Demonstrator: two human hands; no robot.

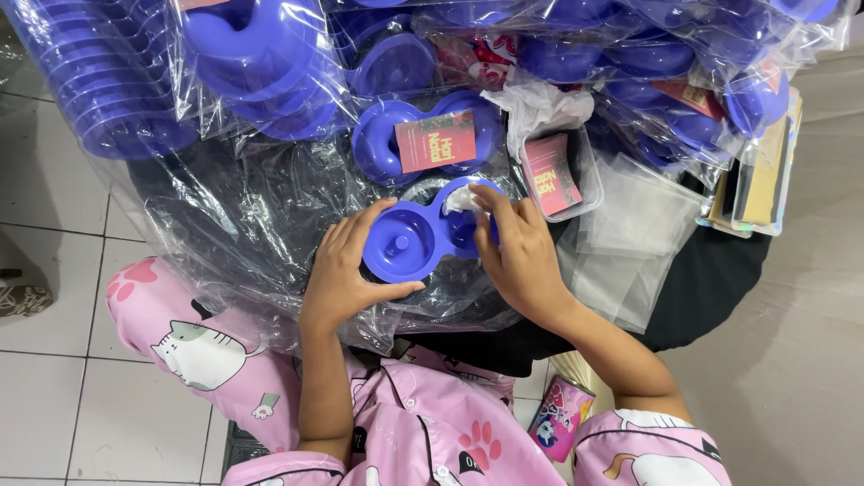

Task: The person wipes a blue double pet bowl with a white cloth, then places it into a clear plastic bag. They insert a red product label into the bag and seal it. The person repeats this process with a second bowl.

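A blue two-cup plastic holder point(414, 241) lies on crinkled clear plastic in the middle. My left hand point(346, 270) grips its left cup from the near side. My right hand point(515, 245) presses a white tissue point(461, 200) into the right cup. Behind it lies another blue two-cup holder point(378, 144) with a red card point(436, 141) on top, inside a clear bag.
Stacks of blue plastic pieces point(108, 90) in clear bags fill the back. A clear box point(576, 153) holds red cards point(551, 176). Empty clear bags point(630, 243) lie at right on a black surface point(711, 279). A pink can point(558, 418) stands by my knees. White floor tiles point(54, 387) at left.
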